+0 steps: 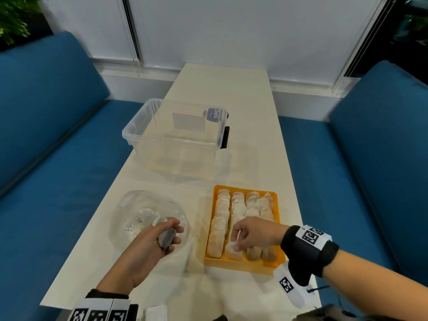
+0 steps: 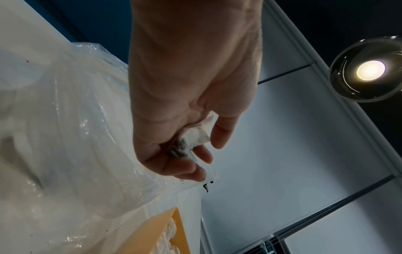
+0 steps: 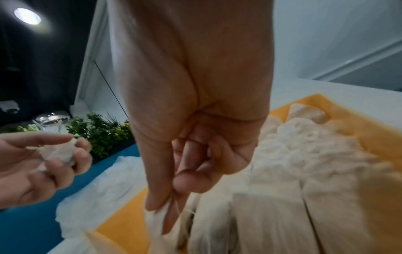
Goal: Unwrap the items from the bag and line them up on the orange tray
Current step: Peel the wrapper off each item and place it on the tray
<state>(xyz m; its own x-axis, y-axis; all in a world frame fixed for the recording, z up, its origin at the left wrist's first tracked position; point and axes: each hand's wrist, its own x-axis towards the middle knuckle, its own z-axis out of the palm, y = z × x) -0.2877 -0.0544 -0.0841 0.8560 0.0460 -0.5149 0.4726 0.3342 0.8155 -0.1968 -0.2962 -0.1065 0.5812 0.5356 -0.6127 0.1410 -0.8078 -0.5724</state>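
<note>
Now my right hand [image 1: 251, 232] pinches a tea bag [image 1: 232, 247] into the orange tray [image 1: 240, 265] row; left hand [image 1: 159, 237] curls around the wrapper [image 1: 165, 236], clearing it away.

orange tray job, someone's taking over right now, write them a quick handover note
Left hand: holds a crumpled wrapper over the clear bag.
Right hand: fingers pinch an unwrapped item at the near end of the orange tray.
Done: four rows of items nearly fill the tray.
Left: set this item down, drop the wrapper. Whether the bag still holds wrapped items cannot be told.
</note>
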